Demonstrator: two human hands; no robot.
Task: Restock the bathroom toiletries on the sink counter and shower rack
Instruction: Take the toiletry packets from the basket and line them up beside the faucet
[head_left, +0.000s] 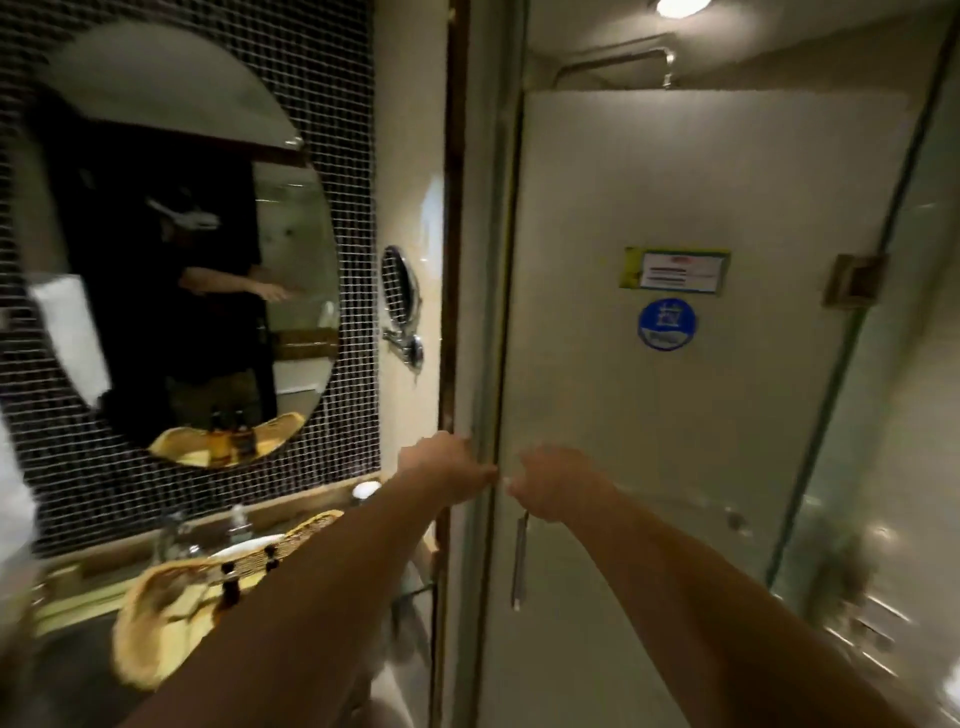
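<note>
Your left hand (441, 470) rests on the edge of the glass shower door (675, 415); your right hand (553, 480) is curled closed around the top of its vertical handle (519, 561), whose long axis runs straight down. The right hand is nearer. The shower rack is not visible. Behind your left arm, one wicker tray (171, 597) of dark bottles, blurred beyond counting, sits on the sink counter (67, 582). Two stickers mark the door.

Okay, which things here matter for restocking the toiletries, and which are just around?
Job:
left hand at the door edge
right hand on the door handle
glass shower door
wicker tray with dark bottles

Just around:
oval mirror
shaving mirror
blue sticker
ceiling light
</note>
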